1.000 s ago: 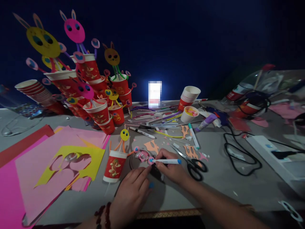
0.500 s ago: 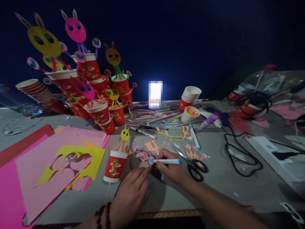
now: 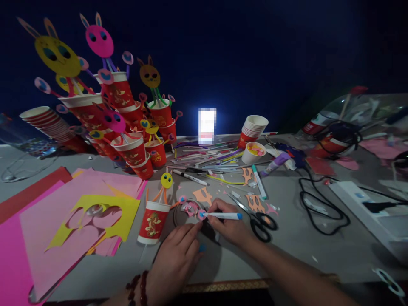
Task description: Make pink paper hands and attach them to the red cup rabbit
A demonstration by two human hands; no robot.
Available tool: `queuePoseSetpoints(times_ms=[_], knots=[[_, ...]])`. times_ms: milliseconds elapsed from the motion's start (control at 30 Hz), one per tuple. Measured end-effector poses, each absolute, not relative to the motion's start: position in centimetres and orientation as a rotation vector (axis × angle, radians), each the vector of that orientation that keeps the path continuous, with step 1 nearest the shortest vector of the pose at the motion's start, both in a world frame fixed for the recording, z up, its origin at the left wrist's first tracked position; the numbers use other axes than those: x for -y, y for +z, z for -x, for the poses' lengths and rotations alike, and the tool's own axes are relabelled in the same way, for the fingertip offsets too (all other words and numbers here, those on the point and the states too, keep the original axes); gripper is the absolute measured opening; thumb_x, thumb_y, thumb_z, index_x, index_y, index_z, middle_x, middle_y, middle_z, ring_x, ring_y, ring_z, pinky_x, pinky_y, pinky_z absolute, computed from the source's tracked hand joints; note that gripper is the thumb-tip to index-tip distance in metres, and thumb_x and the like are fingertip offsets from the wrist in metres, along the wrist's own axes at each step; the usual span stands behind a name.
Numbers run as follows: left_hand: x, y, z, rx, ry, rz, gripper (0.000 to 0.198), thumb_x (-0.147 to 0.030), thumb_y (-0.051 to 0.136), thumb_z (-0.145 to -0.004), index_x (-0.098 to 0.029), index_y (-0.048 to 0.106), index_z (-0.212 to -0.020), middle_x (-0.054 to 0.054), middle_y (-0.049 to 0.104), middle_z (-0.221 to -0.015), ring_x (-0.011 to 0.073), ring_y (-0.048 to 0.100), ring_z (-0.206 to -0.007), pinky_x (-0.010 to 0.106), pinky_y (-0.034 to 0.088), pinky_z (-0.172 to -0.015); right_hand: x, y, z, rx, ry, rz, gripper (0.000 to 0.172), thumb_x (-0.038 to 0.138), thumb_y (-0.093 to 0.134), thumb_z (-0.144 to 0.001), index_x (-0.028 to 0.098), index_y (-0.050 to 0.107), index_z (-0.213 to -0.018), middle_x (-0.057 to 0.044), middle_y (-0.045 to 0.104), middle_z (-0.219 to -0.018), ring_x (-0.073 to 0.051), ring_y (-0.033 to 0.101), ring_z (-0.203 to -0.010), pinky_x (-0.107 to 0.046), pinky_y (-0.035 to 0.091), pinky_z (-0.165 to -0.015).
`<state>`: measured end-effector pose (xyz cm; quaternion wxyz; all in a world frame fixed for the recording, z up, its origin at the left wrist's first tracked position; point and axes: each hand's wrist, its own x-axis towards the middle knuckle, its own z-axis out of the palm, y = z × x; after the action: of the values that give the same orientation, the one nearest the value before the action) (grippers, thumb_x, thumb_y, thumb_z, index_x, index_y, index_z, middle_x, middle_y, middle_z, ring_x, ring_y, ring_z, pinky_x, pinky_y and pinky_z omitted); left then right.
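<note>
My right hand (image 3: 225, 221) grips a white marker (image 3: 225, 216) with a blue end, its tip touching a small pink paper circle (image 3: 202, 214) that bears a blue mark. From the left, my left hand (image 3: 181, 246) has its fingers together at the circle's lower edge and seems to pinch it. By its thumb shows a small blue piece (image 3: 202, 247), maybe a marker cap. Beyond the fingertips, a roll of tape (image 3: 176, 214) lies flat with pink scraps within its ring. Just left stands a red paper cup (image 3: 153, 223) with a yellow paper-faced figure (image 3: 166, 180) in it.
Black-handled scissors (image 3: 262, 225) lie right of my right hand, among orange paper scraps (image 3: 255, 204). Coloured paper sheets (image 3: 60, 225) cover the left side. Farther back are several decorated cups (image 3: 130, 148), a pile of sticks (image 3: 207, 155), a glue gun (image 3: 291, 153) and a black cable (image 3: 321, 231).
The whole view has shifted very slightly. Both hands stay in the same place, with the marker tip still on the pink circle.
</note>
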<state>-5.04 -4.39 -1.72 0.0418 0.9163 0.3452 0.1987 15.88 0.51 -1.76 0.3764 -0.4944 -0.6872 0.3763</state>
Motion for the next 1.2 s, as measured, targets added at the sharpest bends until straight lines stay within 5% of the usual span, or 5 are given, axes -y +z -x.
queuePoseSetpoints(times_ms=[1200], knots=[[4.39,-1.30,4.92,-1.063,0.606,-2.810,0.023,-0.024,0.044,-0.101,-0.015,0.063,-0.093,0.013,0.067,-0.130,0.0257,0.064,-0.107,0.040,0.057,-0.087,-0.44,-1.67,-15.86,1.723,0.936,1.262,0.009,0.023,0.057,-0.077,0.024,0.053,-0.070,0.003,0.058,-0.063,-0.015,0.052,-0.057,-0.026,0.040,-0.057]])
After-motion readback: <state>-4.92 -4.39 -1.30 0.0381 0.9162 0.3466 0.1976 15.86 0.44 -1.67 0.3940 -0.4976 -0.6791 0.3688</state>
